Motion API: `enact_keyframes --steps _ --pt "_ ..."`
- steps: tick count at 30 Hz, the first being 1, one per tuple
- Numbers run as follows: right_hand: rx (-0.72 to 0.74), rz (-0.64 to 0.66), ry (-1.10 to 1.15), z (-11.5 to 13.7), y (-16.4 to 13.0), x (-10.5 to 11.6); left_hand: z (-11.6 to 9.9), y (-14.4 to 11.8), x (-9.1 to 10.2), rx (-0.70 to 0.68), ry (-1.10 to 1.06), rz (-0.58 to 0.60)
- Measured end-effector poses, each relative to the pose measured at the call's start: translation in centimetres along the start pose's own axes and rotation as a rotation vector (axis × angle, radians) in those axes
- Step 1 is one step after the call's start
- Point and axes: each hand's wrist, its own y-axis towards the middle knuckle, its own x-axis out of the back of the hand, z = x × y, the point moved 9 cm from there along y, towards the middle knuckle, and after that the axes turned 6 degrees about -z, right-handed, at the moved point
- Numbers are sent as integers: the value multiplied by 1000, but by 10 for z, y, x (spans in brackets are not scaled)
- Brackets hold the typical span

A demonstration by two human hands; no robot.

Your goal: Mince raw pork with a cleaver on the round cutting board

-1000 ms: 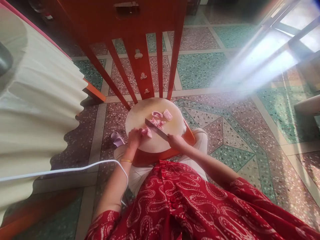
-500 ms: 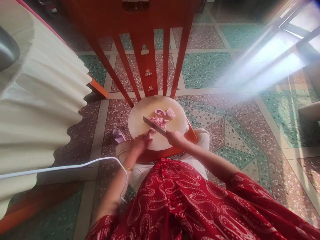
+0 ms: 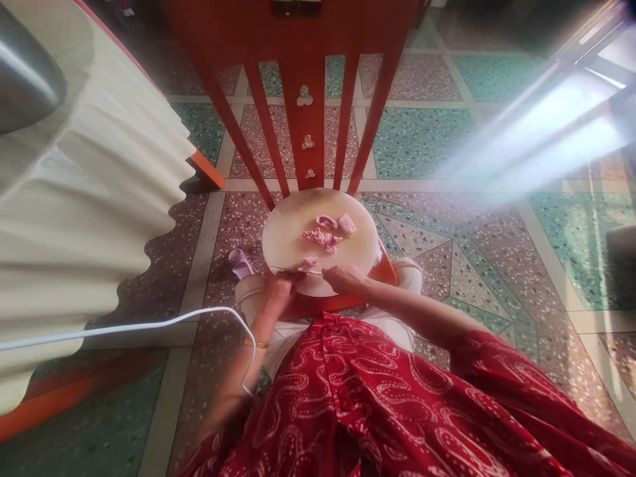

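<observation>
One pale scalloped cloth (image 3: 114, 218) hangs at far left, crossed by a white cable (image 3: 163, 323). Next, a lilac slipper (image 3: 240, 263) lies on the floor. The left hand (image 3: 281, 289) is at the near left edge of a round board (image 3: 283, 228), its fingers bunched by the blade; whether they grip meat, I cannot tell. A knife (image 3: 313, 272), nearly edge-on, lies between the hands. Beyond it on the board: a small meat piece (image 3: 308, 262), a chopped meat pile (image 3: 322, 240) and two larger pieces (image 3: 348, 225). The right hand (image 3: 344, 279) is clamped around the handle.
</observation>
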Motion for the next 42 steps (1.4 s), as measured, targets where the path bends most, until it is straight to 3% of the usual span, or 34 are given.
enact_keyframes --steps 5,9,11,14,17,19,22,26,28,31,34,39,42 --pt "-20 -39 64 22 17 5 -5 1 -6 -19 20 35" --pt "-55 -12 97 9 1 2 10 -9 3 65 -1 36" --pt "-74 28 80 -8 -17 -4 26 -11 16 123 3 -30" --pt "-115 63 65 -31 -46 -9 55 2 41 235 7 -240" --pt "-182 11 75 -45 -65 -5 66 38 41 275 2 -282" --pt "-259 -53 84 -53 -71 0 58 64 31 239 10 -223" --pt "-373 -89 101 -62 -72 0 32 82 29 140 78 -252" --pt "-386 -45 163 -62 -66 -10 -13 66 0 -76 47 -22" --pt "-394 -33 188 -59 -62 -13 -19 53 -13 -17 103 33" --pt "-389 -63 176 -53 -56 -10 -16 39 -16 218 130 -47" --pt "-351 -93 152 -45 -52 -5 -21 32 -15 311 134 -110" --pt "-306 -81 116 -37 -53 -5 -39 33 -8 108 -34 -247" --pt "-310 -65 116 -35 -58 -11 -37 34 -17 48 -107 -256"
